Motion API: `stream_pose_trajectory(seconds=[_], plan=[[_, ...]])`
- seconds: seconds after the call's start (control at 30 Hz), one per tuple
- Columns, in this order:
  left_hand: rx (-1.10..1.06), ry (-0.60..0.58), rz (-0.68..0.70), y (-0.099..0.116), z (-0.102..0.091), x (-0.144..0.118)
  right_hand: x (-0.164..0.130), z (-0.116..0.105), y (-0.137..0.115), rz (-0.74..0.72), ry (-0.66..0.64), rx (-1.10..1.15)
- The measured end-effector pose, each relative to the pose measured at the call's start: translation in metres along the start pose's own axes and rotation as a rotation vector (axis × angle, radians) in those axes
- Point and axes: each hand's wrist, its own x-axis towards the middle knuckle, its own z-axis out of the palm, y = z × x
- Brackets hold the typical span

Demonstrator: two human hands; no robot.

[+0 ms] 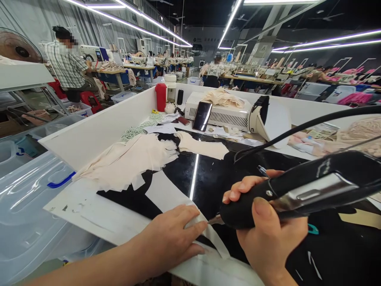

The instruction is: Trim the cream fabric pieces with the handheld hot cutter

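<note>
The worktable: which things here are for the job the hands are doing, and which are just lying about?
In the job, it seems:
black handheld tool, gripped by the right hand
white piece, partly under the left hand
cream fabric stack, perhaps

Probably just lying about:
phone
red cup
green-and-white string

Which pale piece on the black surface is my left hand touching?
The flat white piece running under your left hand; the fanned cream pile, smaller cream stack and tan piece at right lie apart.
</note>
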Motion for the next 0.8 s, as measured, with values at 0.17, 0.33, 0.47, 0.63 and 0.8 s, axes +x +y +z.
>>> stream_pose_trajectory(seconds=[0.17, 0.33, 0.47, 0.63, 0.8], plan=[[0.069, 0.053, 0.025, 0.001, 0.009, -0.001, 0.006, 0.005, 0.000, -0.001, 0.012, 0.019], [0.054, 0.057, 0.045, -0.001, 0.008, -0.001, 0.014, 0.013, 0.003, 0.001, 0.042, 0.040], [0.048, 0.020, 0.030, 0.000, 0.009, -0.003, 0.014, 0.016, 0.007, 0.019, 0.032, 0.044], [0.041, 0.018, 0.022, 0.001, 0.012, -0.005, 0.013, 0.013, 0.013, 0.004, -0.001, 0.026], [0.036, 0.000, 0.010, 0.002, 0.010, -0.003, 0.014, 0.013, 0.014, -0.008, 0.004, 0.024]])
